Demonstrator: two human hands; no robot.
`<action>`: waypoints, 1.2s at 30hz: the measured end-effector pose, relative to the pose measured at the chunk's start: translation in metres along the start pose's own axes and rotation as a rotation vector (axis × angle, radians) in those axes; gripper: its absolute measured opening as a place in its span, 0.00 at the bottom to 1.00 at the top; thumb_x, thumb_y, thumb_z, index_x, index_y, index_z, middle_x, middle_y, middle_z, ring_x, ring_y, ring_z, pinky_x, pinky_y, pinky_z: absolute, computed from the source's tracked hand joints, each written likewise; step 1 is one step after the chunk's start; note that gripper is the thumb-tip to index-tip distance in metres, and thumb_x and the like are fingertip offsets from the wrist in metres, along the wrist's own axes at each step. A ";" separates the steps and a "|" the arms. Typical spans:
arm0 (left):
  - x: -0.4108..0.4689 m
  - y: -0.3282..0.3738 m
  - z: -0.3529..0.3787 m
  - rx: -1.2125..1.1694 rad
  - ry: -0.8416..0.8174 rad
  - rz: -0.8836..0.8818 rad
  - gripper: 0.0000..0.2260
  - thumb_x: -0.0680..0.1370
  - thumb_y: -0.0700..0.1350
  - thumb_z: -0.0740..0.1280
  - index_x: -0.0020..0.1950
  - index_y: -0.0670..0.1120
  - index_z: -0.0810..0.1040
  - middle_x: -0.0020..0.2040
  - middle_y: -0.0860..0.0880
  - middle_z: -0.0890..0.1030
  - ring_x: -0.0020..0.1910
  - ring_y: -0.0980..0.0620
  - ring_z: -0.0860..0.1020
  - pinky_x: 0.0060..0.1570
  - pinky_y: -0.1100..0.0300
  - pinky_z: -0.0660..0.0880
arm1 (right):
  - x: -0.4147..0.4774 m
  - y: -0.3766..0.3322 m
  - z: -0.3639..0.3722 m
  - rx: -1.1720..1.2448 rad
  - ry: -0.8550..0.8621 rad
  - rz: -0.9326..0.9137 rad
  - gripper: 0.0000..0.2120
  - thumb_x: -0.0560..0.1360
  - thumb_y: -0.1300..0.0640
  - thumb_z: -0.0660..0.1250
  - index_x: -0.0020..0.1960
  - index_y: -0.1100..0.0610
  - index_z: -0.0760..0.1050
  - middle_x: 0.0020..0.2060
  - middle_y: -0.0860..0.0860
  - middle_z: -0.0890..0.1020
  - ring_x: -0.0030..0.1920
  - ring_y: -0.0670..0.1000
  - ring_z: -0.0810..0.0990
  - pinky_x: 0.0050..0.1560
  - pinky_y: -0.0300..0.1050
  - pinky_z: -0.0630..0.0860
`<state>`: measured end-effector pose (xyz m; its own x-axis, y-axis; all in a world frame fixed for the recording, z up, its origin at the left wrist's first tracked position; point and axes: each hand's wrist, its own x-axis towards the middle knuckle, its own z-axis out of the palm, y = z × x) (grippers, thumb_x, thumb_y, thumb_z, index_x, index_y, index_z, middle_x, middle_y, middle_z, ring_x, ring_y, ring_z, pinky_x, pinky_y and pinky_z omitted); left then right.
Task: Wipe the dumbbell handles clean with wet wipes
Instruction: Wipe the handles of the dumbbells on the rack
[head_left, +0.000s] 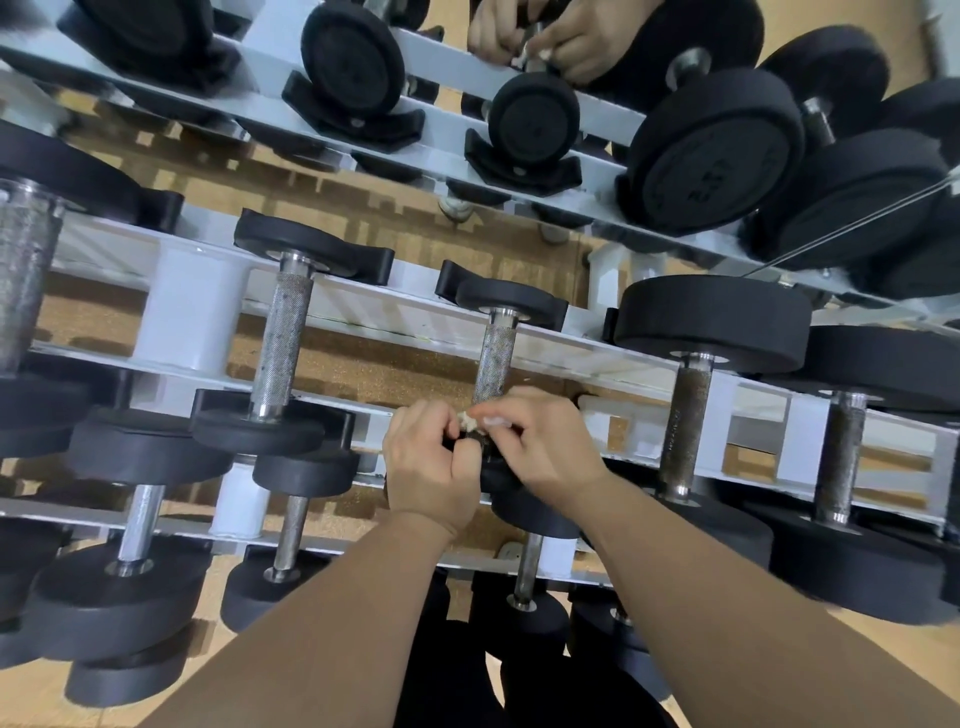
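Note:
A small black dumbbell lies on the top tier of the rack, its knurled steel handle (494, 358) running away from me. At the near end of that handle a crumpled, soiled wet wipe (470, 421) is pinched between both hands. My left hand (428, 462) curls around the wipe from the left. From the right, my right hand (540, 441) pinches it with fingertips. The dumbbell's near head is mostly hidden under my hands.
The white steel rack (192, 312) holds more black dumbbells: a knurled handle (283, 338) to the left, larger ones (685, 421) to the right, others on the lower tier (140, 519). A mirror behind reflects the rack and my hands (545, 36). Wooden floor lies below.

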<state>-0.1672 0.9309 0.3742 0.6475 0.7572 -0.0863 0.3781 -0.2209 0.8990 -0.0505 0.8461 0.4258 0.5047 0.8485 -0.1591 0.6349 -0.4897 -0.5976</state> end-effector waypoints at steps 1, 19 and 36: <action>0.000 -0.001 0.000 0.004 -0.004 0.001 0.06 0.67 0.49 0.56 0.37 0.47 0.63 0.36 0.52 0.67 0.39 0.48 0.64 0.38 0.52 0.60 | 0.010 0.001 0.001 -0.025 0.028 0.005 0.12 0.78 0.59 0.64 0.56 0.51 0.84 0.43 0.47 0.82 0.43 0.49 0.80 0.48 0.47 0.78; 0.003 0.002 -0.009 0.017 -0.109 0.024 0.08 0.70 0.51 0.57 0.42 0.48 0.67 0.38 0.54 0.69 0.41 0.47 0.68 0.40 0.49 0.66 | -0.007 -0.009 0.006 0.420 0.060 0.381 0.12 0.76 0.61 0.68 0.48 0.43 0.82 0.44 0.42 0.84 0.47 0.43 0.82 0.54 0.45 0.79; 0.033 0.048 -0.043 -0.356 -0.134 -0.503 0.06 0.78 0.44 0.73 0.41 0.49 0.84 0.41 0.42 0.84 0.44 0.41 0.83 0.52 0.45 0.81 | -0.015 -0.028 -0.010 0.746 0.336 0.610 0.14 0.75 0.64 0.62 0.41 0.49 0.82 0.38 0.55 0.82 0.41 0.61 0.78 0.50 0.55 0.80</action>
<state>-0.1564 0.9719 0.4329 0.5338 0.6264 -0.5681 0.4298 0.3775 0.8202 -0.0696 0.8453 0.4528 0.8310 0.3400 -0.4402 -0.2537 -0.4727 -0.8440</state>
